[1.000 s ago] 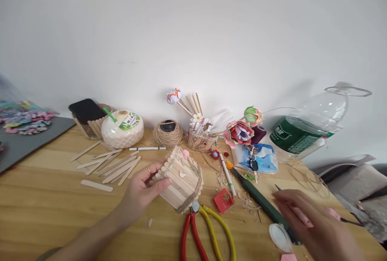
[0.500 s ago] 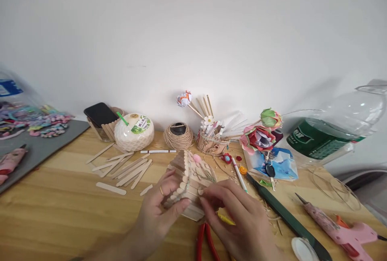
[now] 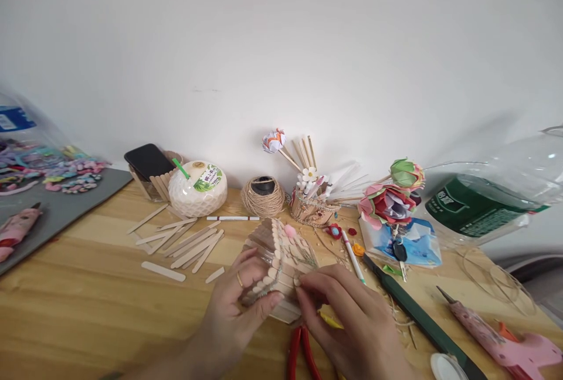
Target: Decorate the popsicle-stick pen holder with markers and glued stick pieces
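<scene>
A small box of light wooden craft sticks (image 3: 285,274), with a scalloped edge, a pink pompom and dried sprigs on one face, is tilted above the table. Wrapped round its left side is my left hand (image 3: 241,298), thumb on the near edge and a ring on one finger. My right hand (image 3: 347,309) pinches a small round wooden piece (image 3: 297,281) against the decorated face. Red-handled pliers (image 3: 301,350) lie just below the box, partly under my right hand.
Loose craft sticks (image 3: 189,242), a white coconut (image 3: 197,189) and twine (image 3: 263,197) are left and behind. On the right are paper flowers (image 3: 389,204), a dark green tool (image 3: 422,312), a pink glue gun (image 3: 505,333) and a large bottle (image 3: 479,204). A grey mat (image 3: 105,186) lies far left.
The view has shifted slightly, so most objects appear a little further right. Both hands keep their hold, with almost no change in the box's tilt.
</scene>
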`<state>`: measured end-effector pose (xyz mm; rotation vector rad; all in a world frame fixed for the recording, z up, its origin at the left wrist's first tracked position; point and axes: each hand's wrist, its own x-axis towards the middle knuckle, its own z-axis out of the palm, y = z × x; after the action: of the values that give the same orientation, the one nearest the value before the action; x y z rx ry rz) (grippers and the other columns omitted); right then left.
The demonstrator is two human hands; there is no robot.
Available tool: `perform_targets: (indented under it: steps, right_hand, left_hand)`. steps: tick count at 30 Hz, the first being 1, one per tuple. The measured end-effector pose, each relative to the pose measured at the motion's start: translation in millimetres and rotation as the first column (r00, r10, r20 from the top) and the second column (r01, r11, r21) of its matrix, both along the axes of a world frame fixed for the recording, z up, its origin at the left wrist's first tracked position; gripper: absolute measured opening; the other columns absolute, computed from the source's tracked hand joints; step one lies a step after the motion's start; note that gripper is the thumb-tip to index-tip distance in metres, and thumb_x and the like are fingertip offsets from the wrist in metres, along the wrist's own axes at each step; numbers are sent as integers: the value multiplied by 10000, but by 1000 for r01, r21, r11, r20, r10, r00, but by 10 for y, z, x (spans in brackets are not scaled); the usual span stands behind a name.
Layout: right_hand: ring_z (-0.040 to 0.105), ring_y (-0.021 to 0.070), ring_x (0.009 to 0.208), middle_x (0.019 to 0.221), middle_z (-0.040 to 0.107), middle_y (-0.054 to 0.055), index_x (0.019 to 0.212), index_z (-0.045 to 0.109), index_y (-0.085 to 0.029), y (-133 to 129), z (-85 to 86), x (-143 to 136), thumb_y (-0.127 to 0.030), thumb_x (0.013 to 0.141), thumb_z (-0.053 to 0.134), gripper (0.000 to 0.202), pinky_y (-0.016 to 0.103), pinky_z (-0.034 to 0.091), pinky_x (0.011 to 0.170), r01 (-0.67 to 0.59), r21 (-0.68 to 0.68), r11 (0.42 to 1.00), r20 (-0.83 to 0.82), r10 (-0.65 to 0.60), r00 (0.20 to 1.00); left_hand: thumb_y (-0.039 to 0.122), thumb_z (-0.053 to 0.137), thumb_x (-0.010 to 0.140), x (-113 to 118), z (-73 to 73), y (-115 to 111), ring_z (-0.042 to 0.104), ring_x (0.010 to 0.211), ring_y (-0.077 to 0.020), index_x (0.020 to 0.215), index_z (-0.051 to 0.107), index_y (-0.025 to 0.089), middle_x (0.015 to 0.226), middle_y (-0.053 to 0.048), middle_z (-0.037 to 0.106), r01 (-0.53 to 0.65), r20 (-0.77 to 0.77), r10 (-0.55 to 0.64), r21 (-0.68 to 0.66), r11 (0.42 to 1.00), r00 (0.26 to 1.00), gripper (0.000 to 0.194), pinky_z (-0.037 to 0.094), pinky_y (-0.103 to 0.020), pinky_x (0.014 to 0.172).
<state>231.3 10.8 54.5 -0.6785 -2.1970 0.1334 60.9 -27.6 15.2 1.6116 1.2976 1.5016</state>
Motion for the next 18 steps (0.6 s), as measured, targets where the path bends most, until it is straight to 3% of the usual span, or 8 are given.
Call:
perform_targets:
  steps: [9, 18]
  right_hand:
    - [596, 133, 562, 682, 627, 35, 848, 594, -168, 23, -25, 6, -69, 817, 552, 112, 224, 495, 486, 6, -5, 1000, 24, -6, 1000]
    - [612, 134, 570, 685, 657, 22, 879, 569, -180, 37, -20, 25, -63, 821, 550, 132, 229, 484, 483, 4, 141, 990, 78, -15, 997]
  left_hand:
    - [262, 609, 790, 1, 10, 12, 620, 820, -219, 730, 680, 220, 712, -32, 685, 3, 3, -3, 0, 1000, 1000, 102, 441, -331, 913]
    - [267, 615, 797, 7, -15, 24, 612, 799, -206, 745, 678, 224, 711, -21, 676, 0, 5, 0, 1, 1000, 1000, 92, 443, -316, 901]
